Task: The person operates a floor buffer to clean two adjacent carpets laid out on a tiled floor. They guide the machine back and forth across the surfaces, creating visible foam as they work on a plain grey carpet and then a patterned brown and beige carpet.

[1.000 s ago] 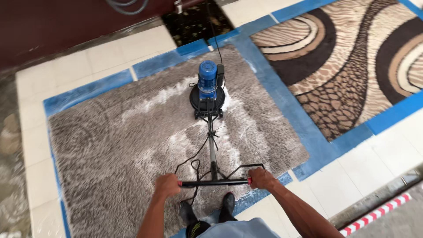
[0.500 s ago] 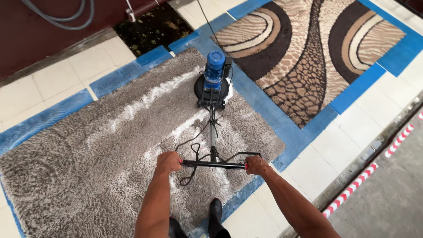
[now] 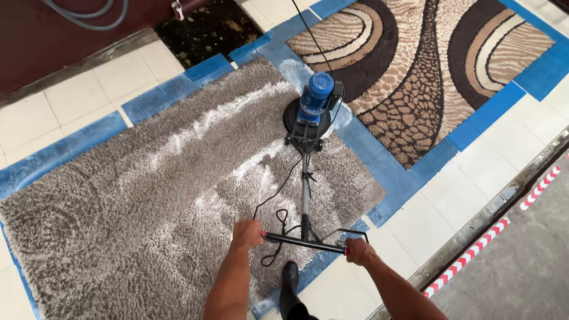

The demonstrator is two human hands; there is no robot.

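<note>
A floor scrubbing machine with a blue motor (image 3: 317,96) and a black round base stands on a wet grey shaggy rug (image 3: 130,201). Its metal pole runs back to a black handlebar (image 3: 303,242). My left hand (image 3: 246,232) grips the left end of the handlebar. My right hand (image 3: 358,251) grips the right end. White foam streaks (image 3: 201,125) cross the rug. The machine's base sits at the rug's far right edge, near the blue mat beneath.
A brown and beige patterned rug (image 3: 427,65) lies to the right on blue matting (image 3: 486,112). A black cable (image 3: 311,35) leads away from the motor. Grey hose (image 3: 83,15) lies top left. A red-white striped kerb (image 3: 504,228) runs at right. My black boot (image 3: 290,290) stands below the handlebar.
The machine has slid to the right across the grey rug toward its edge, and my view has followed it. Both hands stay on the handlebar.
</note>
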